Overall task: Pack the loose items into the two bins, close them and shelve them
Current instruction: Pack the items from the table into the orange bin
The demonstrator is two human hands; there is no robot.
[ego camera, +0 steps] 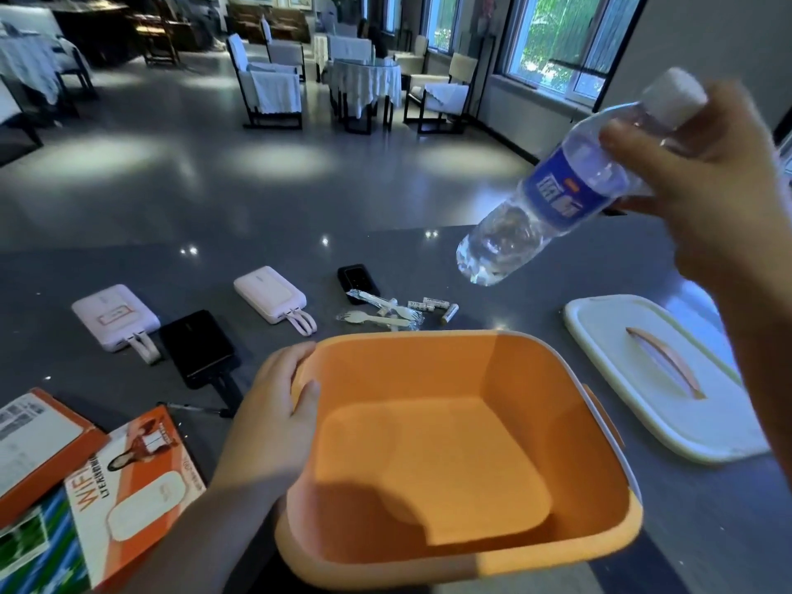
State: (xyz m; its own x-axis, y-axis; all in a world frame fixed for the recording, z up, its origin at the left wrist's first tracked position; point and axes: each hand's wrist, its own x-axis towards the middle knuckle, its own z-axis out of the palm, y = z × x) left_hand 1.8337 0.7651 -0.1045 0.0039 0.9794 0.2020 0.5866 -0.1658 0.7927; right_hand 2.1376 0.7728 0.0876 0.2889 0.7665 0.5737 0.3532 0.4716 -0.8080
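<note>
One bin is in hand at this moment: the orange bin (450, 443) stands open and holds nothing, on the grey worktop (707, 529), its white lid (655, 379) lying flat just to its right.

Hazards, judged from this pose:
- The water bottle (553, 195) hangs tilted, base down, above the bin's far right corner and over the worktop beyond the rim. Released here, it would likely strike the rim or the batteries (433, 308) behind the bin.
- Loose items stay behind and left of the bin: two white power banks (113, 321), a black one (199, 349), wrapped forks (381, 315) and boxes (128, 486).

Hand pose:
- Right hand (711, 182): raised, grip wrapped round the bottle's upper body below the white cap.
- Left hand (274, 405): grip on the bin's left rim, thumb hooked inside the wall, other digits outside.
</note>
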